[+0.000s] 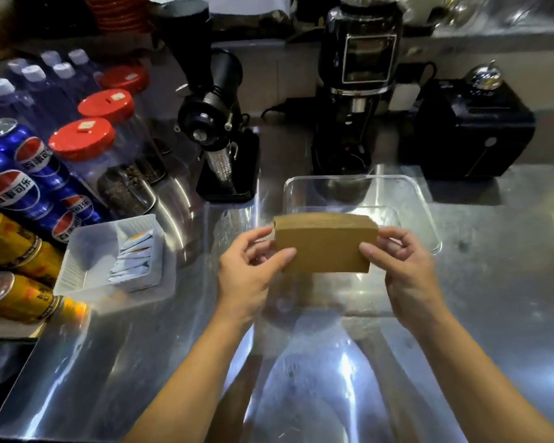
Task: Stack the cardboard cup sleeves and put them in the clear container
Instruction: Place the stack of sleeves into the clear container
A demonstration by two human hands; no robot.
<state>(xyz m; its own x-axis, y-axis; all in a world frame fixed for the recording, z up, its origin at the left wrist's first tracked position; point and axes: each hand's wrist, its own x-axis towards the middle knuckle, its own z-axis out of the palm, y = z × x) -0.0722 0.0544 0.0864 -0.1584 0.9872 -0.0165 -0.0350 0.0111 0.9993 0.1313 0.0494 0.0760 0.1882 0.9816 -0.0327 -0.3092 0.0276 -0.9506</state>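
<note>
A stack of flat brown cardboard cup sleeves [325, 243] is held on edge above the steel counter, its broad face toward me. My left hand [253, 270] pinches its left end between thumb and fingers. My right hand [400, 266] pinches its right end the same way. Just behind the stack stands the clear container [426, 206], a shallow rectangular tray with nothing visible inside. The stack's far edge overlaps the container's near rim in view.
A white tray with sachets [115, 257] sits left of my hands. Cola cans [16, 187], yellow cans [16, 295] and red-lidded jars [87, 145] line the left side. Two black grinders [218, 129] [355, 91] and a black box [467, 129] stand behind the container.
</note>
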